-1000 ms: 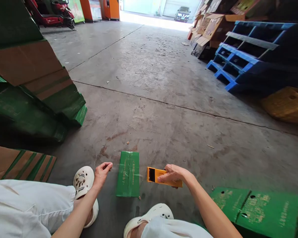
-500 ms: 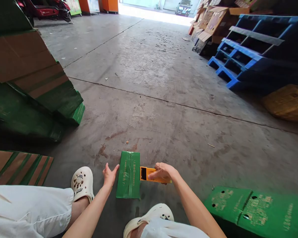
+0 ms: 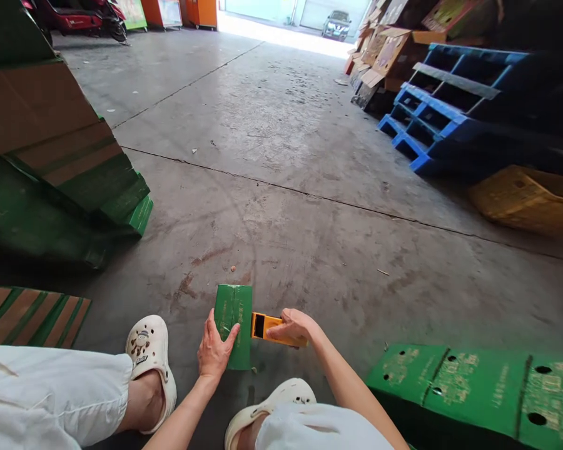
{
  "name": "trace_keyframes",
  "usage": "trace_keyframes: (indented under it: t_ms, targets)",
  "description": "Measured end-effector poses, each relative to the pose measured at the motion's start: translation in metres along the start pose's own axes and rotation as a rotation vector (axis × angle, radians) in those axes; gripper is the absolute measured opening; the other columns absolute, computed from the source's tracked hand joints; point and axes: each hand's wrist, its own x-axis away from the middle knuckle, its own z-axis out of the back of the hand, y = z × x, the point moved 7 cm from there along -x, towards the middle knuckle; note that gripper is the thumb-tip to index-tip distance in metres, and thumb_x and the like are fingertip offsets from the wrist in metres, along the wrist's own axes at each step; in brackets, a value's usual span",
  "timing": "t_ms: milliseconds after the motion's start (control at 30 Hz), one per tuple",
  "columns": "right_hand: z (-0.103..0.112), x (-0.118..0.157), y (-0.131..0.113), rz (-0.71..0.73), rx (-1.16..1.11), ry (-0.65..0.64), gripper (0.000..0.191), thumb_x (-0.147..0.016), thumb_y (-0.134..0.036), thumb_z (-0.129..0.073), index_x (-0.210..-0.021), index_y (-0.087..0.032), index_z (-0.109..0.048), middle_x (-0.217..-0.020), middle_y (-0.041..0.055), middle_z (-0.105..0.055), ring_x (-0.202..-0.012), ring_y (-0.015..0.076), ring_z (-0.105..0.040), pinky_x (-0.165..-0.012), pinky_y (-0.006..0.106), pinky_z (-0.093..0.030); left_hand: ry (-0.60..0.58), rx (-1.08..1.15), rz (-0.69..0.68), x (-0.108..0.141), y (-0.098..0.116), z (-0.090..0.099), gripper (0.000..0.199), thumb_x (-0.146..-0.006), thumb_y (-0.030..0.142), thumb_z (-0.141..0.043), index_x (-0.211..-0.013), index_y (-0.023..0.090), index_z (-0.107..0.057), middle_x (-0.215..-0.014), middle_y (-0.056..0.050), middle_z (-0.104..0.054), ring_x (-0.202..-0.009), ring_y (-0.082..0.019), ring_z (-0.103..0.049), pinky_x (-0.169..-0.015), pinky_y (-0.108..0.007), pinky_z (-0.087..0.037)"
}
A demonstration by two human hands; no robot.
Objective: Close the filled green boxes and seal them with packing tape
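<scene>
A green cardboard box (image 3: 243,350) with a taped seam and gold print stands on the floor between two cream clogs. My left hand (image 3: 214,347) grips its left side, with the thumb on top and the fingers along the edge. My right hand (image 3: 291,326) is closed around an orange tool (image 3: 274,327) with a dark window, whose front end is at the box's right side. Whether the tool touches the box is hard to tell.
Green boxes (image 3: 488,387) lie at the lower right. Stacked green and brown cartons (image 3: 75,150) lean on the left, above flattened cardboard (image 3: 32,315). Blue pallets (image 3: 422,119), a brown carton (image 3: 525,197) and loose boxes (image 3: 387,53) are at the right.
My left hand has moved from beside the green box onto it and taken hold of its left side. My right hand still holds the orange tool. The camera view has shifted slightly right.
</scene>
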Motion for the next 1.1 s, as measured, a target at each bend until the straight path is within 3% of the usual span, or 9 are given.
trace_keyframes:
  t_ms: [133,233,300,367,467,700,833,967,1100]
  targets:
    - [-0.009,0.007,-0.025,0.092,0.046,-0.012,0.048,-0.073,-0.061,-0.082,-0.062,-0.018,-0.065,-0.064,0.0048,-0.066,-0.071,0.0238,-0.067,-0.057,0.028,-0.042,-0.008,0.097,-0.050,-0.019,-0.034,0.019,0.088,-0.095,0.072,-0.050,-0.162,0.017,-0.032,-0.160,-0.022,-0.050,-0.146,-0.038,-0.052,-0.117,-0.054,-0.046]
    - [-0.025,0.005,-0.058,0.179,-0.014,0.009,0.053,-0.073,-0.070,-0.079,-0.071,-0.018,-0.070,-0.073,0.0063,-0.071,-0.075,0.0251,-0.068,-0.057,0.029,-0.042,0.036,0.182,-0.086,-0.045,-0.068,0.045,0.081,-0.097,0.072,-0.044,-0.157,0.017,-0.042,-0.160,-0.019,-0.049,-0.153,-0.033,-0.044,-0.126,-0.052,-0.036]
    - [-0.036,0.001,-0.081,0.216,-0.059,0.020,0.056,-0.074,-0.074,-0.076,-0.080,-0.019,-0.073,-0.079,0.0065,-0.073,-0.077,0.0250,-0.069,-0.057,0.028,-0.041,0.063,0.185,-0.059,-0.061,-0.085,0.061,0.079,-0.097,0.072,-0.043,-0.154,0.017,-0.046,-0.159,-0.019,-0.051,-0.153,-0.033,-0.044,-0.126,-0.052,-0.037]
    - [-0.042,-0.003,-0.098,0.230,-0.075,0.025,0.057,-0.074,-0.075,-0.076,-0.083,-0.019,-0.073,-0.082,0.0068,-0.074,-0.079,0.0252,-0.070,-0.057,0.029,-0.041,0.027,0.167,-0.028,-0.071,-0.092,0.066,0.082,-0.097,0.073,-0.046,-0.156,0.016,-0.044,-0.158,-0.021,-0.053,-0.152,-0.033,-0.047,-0.124,-0.051,-0.040]
    - [-0.043,-0.006,-0.109,0.241,-0.083,0.001,0.054,-0.072,-0.073,-0.079,-0.080,-0.020,-0.073,-0.079,0.0067,-0.072,-0.079,0.0257,-0.069,-0.058,0.030,-0.042,-0.084,0.145,-0.011,-0.073,-0.088,0.058,0.091,-0.095,0.074,-0.051,-0.161,0.014,-0.035,-0.162,-0.023,-0.048,-0.154,-0.032,-0.043,-0.125,-0.047,-0.038]
    - [-0.043,0.003,-0.080,0.287,-0.135,-0.113,0.056,-0.074,-0.074,-0.076,-0.069,-0.021,-0.062,-0.067,0.0003,-0.059,-0.063,0.0170,-0.057,-0.053,0.027,-0.034,-0.186,0.091,-0.040,-0.074,-0.072,0.055,0.091,-0.095,0.069,-0.056,-0.167,0.021,-0.027,-0.158,-0.020,-0.055,-0.149,-0.034,-0.051,-0.123,-0.051,-0.039]
    - [-0.037,0.008,-0.031,0.233,-0.082,-0.132,0.053,-0.074,-0.070,-0.077,-0.070,-0.020,-0.062,-0.066,0.0000,-0.057,-0.060,0.0154,-0.052,-0.053,0.028,-0.031,-0.206,0.022,-0.023,-0.076,-0.070,0.056,0.090,-0.095,0.065,-0.057,-0.168,0.021,-0.027,-0.155,-0.020,-0.057,-0.147,-0.038,-0.051,-0.122,-0.056,-0.037]
    - [-0.033,0.006,0.011,0.124,-0.088,-0.086,0.049,-0.072,-0.065,-0.081,-0.071,-0.018,-0.064,-0.067,0.0020,-0.060,-0.060,0.0162,-0.051,-0.054,0.029,-0.030,-0.214,0.082,-0.020,-0.078,-0.074,0.058,0.089,-0.096,0.064,-0.057,-0.169,0.022,-0.026,-0.160,-0.018,-0.052,-0.153,-0.036,-0.044,-0.125,-0.054,-0.032]
    - [-0.039,-0.008,0.006,0.119,-0.090,-0.028,0.047,-0.071,-0.063,-0.082,-0.072,-0.018,-0.066,-0.071,0.0044,-0.063,-0.064,0.0189,-0.055,-0.057,0.030,-0.033,-0.254,0.250,-0.019,-0.083,-0.082,0.059,0.094,-0.095,0.069,-0.059,-0.169,0.023,-0.024,-0.167,-0.016,-0.045,-0.157,-0.033,-0.038,-0.129,-0.050,-0.028]
